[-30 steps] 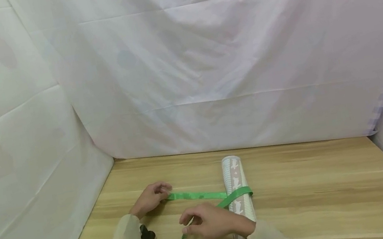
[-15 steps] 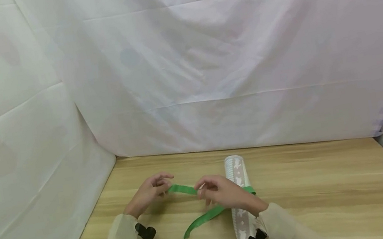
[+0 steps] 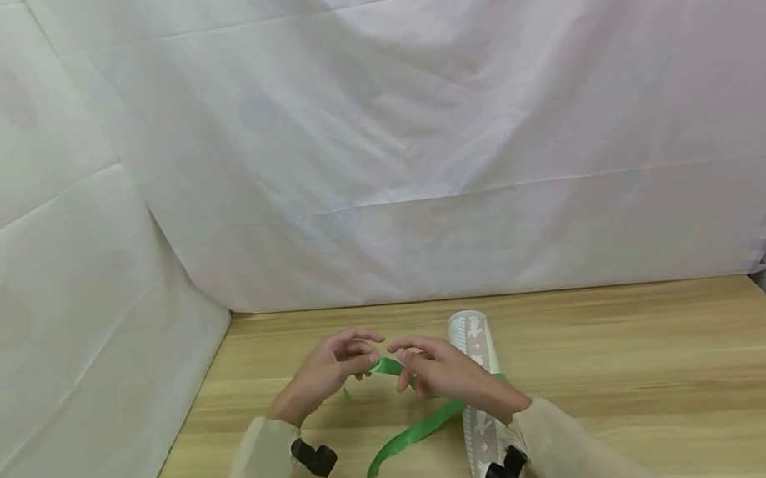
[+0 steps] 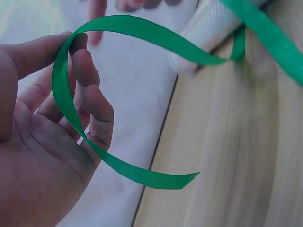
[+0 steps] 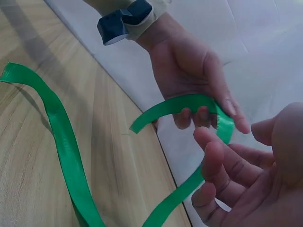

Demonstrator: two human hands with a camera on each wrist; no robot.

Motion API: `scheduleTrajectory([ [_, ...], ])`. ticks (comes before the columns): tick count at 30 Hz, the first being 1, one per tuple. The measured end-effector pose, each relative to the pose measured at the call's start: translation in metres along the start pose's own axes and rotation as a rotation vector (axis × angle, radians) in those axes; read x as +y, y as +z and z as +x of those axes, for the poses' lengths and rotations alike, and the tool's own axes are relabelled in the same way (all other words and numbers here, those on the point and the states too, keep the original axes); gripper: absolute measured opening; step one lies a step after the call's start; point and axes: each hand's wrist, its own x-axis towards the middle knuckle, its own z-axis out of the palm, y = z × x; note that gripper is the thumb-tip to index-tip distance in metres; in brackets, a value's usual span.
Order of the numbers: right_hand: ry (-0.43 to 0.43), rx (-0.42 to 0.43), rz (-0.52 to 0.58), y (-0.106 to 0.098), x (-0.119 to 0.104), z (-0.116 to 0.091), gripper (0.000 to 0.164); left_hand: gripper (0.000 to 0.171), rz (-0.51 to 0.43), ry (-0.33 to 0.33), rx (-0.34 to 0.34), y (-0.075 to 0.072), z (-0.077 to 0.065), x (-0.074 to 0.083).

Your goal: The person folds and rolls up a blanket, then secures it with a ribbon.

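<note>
Green ribbon point(image 3: 408, 436): we find it looped around a patterned roll point(image 3: 481, 432) lying on the wood-grain table point(image 3: 678, 367). One tail trails from the roll towards the near edge. The other is raised, pinched between thumb and forefinger of the left hand point(image 3: 322, 376), its end hanging free. The right hand point(image 3: 454, 373) is just beside it, thumb apart from bent fingers; whether these touch the ribbon, we cannot tell.

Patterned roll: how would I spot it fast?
On the wooden table, find the right hand. Partly hidden by it lies the patterned roll, a thick, pale cylinder with white shapes on a darker strip, unlike the thin, plain green ribbon crossing it.
</note>
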Motion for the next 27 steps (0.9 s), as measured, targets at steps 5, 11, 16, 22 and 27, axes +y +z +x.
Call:
scheduleTrajectory([
  [5,0.031,0.028,0.029,0.0,-0.001,-0.002,0.048,0.033,-0.041,0.029,-0.048,0.012,0.004,0.013],
  [11,-0.003,0.012,0.065,-0.002,-0.003,-0.008,0.05,0.033,-0.079,0.065,-0.091,0.019,0.004,0.022],
  [16,-0.012,0.022,0.056,-0.007,-0.006,-0.014,0.051,0.035,-0.093,0.044,-0.086,0.021,0.002,0.022],
  [22,-0.018,0.06,0.049,-0.014,-0.007,-0.026,0.048,0.035,-0.044,-0.034,-0.012,0.025,-0.001,0.008],
  [27,-0.008,0.094,0.029,-0.023,-0.01,-0.04,0.044,0.032,-0.017,-0.068,-0.047,0.035,-0.007,-0.014],
])
